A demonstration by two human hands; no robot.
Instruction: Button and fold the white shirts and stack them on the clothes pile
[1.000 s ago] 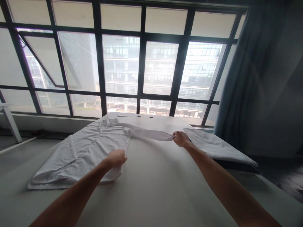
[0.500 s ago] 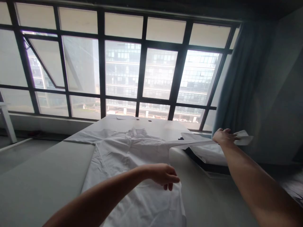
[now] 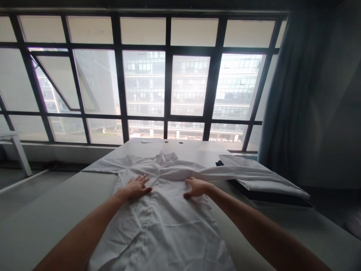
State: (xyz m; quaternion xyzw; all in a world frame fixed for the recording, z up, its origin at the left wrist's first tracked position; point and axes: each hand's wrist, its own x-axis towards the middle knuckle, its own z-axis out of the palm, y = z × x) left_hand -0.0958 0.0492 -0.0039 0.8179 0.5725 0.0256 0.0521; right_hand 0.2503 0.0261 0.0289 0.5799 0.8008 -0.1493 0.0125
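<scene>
A white button shirt (image 3: 166, 222) lies spread front-up on the grey table (image 3: 50, 210), collar toward the window. My left hand (image 3: 137, 187) lies flat and open on the shirt's chest, left of the button line. My right hand (image 3: 196, 188) rests palm-down on the chest at the right, fingers spread and slightly bent. The right sleeve (image 3: 239, 172) stretches out sideways over a stack at the right. The left sleeve (image 3: 101, 165) lies flat on the table.
A folded white cloth on a dark flat base (image 3: 270, 188) sits at the table's right side. A large dark-framed window (image 3: 166, 86) fills the wall behind, with a grey-blue curtain (image 3: 299, 98) at the right. A white table leg (image 3: 19, 154) stands at far left.
The shirt went from folded in half to spread out flat. My right hand let go of the sleeve and came back to the chest; my left hand moved up onto the chest.
</scene>
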